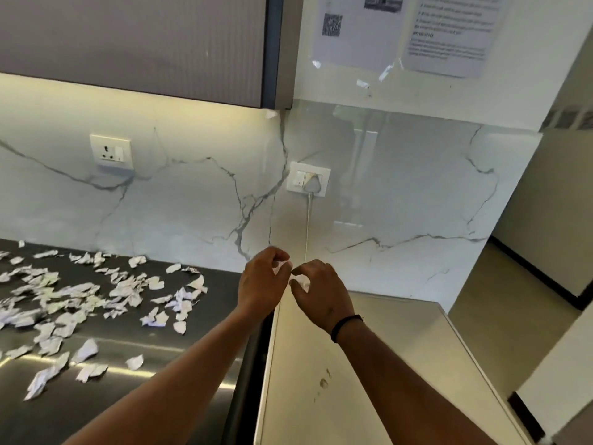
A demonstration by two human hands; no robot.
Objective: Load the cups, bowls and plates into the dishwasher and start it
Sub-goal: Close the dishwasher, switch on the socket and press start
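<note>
Head view: left hand (261, 281) and right hand (321, 292) raised together over the seam between the dark worktop (205, 319) and a pale steel-topped unit (369, 364). Both pinch a small white paper scrap (284, 268) between fingertips; whether it is one piece or two, cannot tell. Torn paper scraps (80, 297) litter the worktop's left and middle, back edge to front. Black band (345, 326) on right wrist. No cups, bowls, plates or dishwasher in view.
</note>
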